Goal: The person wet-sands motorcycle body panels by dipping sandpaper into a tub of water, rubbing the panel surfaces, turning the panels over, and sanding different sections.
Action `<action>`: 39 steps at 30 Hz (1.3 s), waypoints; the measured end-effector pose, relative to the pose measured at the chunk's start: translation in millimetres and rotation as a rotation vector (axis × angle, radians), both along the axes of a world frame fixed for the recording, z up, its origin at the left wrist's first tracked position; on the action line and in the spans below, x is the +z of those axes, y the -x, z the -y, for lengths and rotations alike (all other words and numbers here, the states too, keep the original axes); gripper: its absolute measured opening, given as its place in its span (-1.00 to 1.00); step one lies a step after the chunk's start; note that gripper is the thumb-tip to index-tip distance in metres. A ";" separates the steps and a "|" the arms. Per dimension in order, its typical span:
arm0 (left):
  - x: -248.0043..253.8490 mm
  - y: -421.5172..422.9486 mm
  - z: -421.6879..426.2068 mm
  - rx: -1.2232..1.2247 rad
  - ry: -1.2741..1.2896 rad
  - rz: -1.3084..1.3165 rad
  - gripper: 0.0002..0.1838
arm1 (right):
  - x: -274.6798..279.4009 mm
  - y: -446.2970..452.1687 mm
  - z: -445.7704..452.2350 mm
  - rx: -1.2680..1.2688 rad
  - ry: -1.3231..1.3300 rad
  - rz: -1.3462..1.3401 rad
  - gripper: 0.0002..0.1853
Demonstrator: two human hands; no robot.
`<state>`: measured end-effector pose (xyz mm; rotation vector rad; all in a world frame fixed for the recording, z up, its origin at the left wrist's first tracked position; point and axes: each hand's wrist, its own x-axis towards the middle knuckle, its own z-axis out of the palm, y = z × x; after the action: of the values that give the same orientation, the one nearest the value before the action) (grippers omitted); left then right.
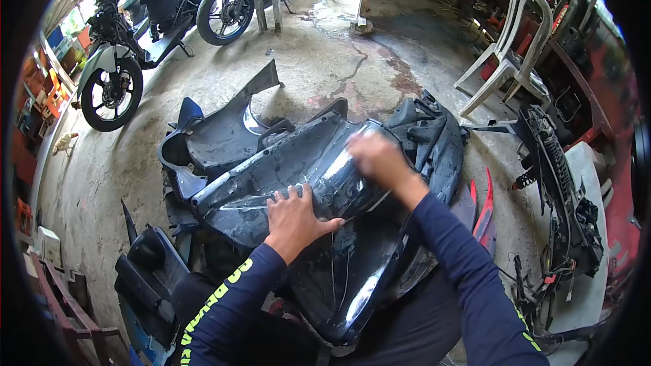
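Observation:
A large black body panel [271, 173], wet and shiny, lies across the middle in front of me. My left hand [297, 220] rests on its near part with the fingers spread, holding nothing. Farther up and to the right, my right hand [377, 158] is over the panel's glossy ridge. Motion blurs its curled fingers, and whatever may be under them cannot be made out. Another dark panel [220, 137] with a curved cutout lies behind on the left. A dark fairing piece [444, 142] sits at the right, beyond my right hand.
Two motorcycles, one with a front wheel [112, 95], stand at the back left. A white plastic chair [505, 61] is at the back right. Black frame parts [566, 196] stand at the right, near red trim pieces [485, 210]. More dark panels [152, 264] lie at the lower left.

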<state>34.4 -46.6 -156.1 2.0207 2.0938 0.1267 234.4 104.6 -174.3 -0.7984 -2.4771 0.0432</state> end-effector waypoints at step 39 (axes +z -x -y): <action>4.9 0.4 -3.5 -0.010 0.106 0.017 0.22 | -11.5 22.2 28.8 0.154 -0.140 -0.156 -0.87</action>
<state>34.0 -43.1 -151.1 1.9620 2.0353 0.0304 212.2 75.8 -185.8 -0.5250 -2.3589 -0.0119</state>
